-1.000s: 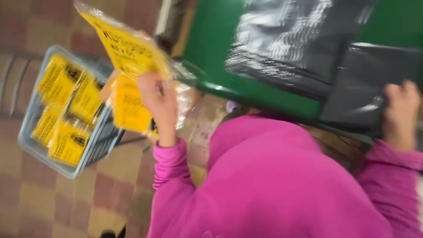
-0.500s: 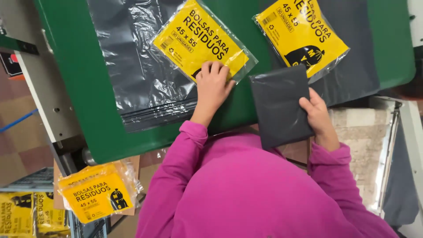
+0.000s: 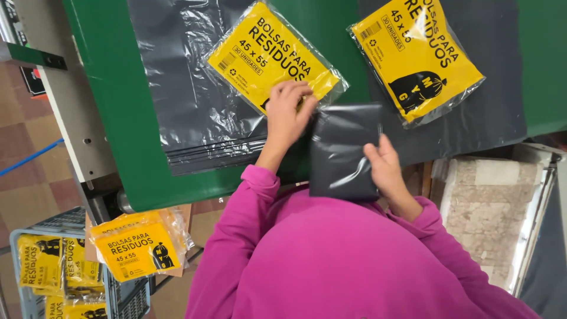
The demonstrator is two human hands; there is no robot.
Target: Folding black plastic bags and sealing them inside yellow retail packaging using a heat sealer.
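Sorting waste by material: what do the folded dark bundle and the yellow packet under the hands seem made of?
Folded dark bundle: thin grey-black plastic film, it seems; glossy, with creases catching light. Yellow packet: clear shiny plastic sleeve, wrinkled at its edges, over a yellow printed sheet, perhaps paper. The left hand rests on the packet; the right hand holds the bundle.

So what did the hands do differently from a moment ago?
A second ago the left hand held a yellow packet up in the air near the crate; now it rests on a yellow packet lying on the green table. The right hand has slid the folded black bundle leftwards, up against that packet. In the last half second, the second yellow packet and the grey sheets stayed put.
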